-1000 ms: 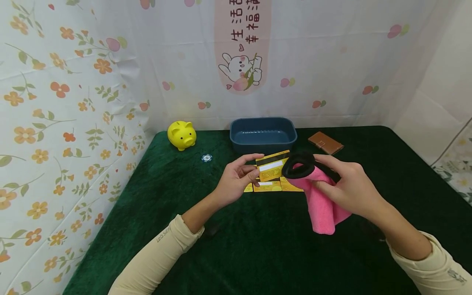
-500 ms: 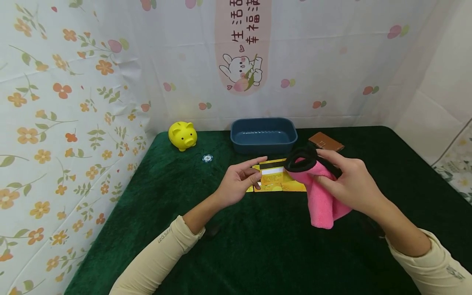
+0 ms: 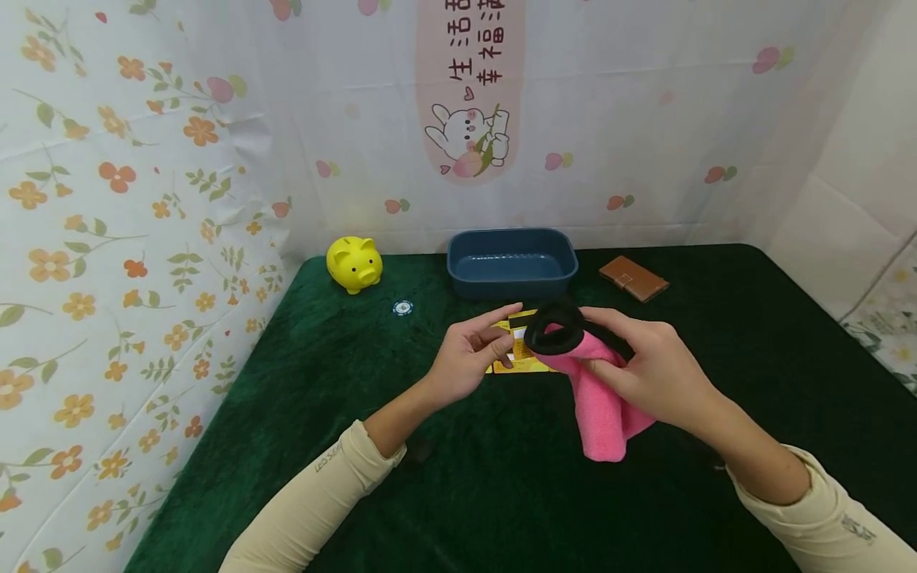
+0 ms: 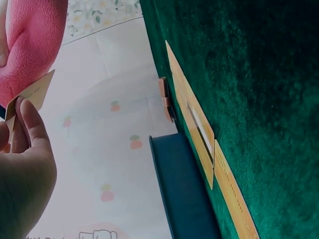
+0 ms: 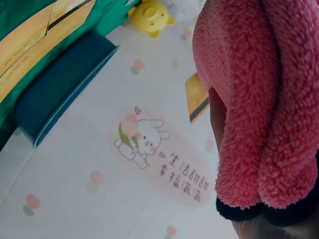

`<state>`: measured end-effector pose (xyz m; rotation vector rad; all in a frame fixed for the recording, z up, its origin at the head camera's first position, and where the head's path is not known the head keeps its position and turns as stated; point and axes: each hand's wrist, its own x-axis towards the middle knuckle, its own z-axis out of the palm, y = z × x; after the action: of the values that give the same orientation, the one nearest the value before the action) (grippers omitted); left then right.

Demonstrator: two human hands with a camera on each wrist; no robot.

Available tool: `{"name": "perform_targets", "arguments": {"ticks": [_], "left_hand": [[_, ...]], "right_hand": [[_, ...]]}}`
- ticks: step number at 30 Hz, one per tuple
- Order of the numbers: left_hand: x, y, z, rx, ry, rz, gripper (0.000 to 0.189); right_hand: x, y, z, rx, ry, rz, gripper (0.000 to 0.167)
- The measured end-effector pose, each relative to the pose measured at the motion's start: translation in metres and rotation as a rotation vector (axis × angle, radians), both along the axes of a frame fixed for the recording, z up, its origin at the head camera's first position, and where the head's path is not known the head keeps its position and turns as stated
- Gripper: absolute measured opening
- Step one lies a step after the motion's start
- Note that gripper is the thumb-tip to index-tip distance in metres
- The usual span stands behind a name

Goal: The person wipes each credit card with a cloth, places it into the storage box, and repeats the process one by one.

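Note:
My left hand (image 3: 469,358) pinches a yellow bank card (image 4: 42,92) with a dark stripe by its edge, between thumb and fingers. A pink cloth (image 3: 598,406) with black edging is gripped in my right hand (image 3: 655,370). Its folded end lies over the right part of the card in the head view, so whether it touches the card's face is hard to tell. Beneath the hands, several similar yellow cards (image 4: 189,109) lie in a row on the dark green table cover (image 3: 501,477). The hands and cloth partly hide that row in the head view.
A blue rectangular bin (image 3: 512,286) stands behind the cards near the back curtain. To its left are a yellow piggy bank (image 3: 354,264) and a poker chip (image 3: 403,308). A brown wallet (image 3: 634,278) lies to the bin's right.
The held card has come down a little and straightened. My right hand has carried the cloth leftward, and it now covers more of the card. The left hand has shifted slightly right.

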<state>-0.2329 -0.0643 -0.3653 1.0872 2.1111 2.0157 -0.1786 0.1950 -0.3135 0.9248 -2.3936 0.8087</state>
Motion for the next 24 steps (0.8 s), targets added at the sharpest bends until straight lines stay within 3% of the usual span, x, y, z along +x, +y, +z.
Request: {"name": "perform_targets", "arguments": {"ticks": [10, 24], "left_hand": [[-0.001, 0.000, -0.001, 0.069, -0.046, 0.023, 0.040], [0.001, -0.007, 0.005, 0.085, -0.056, 0.030, 0.037]], "right_hand": [[0.005, -0.009, -0.008, 0.018, -0.035, 0.071, 0.057], [0.007, 0.007, -0.002, -0.019, -0.029, 0.081, 0.064]]}}
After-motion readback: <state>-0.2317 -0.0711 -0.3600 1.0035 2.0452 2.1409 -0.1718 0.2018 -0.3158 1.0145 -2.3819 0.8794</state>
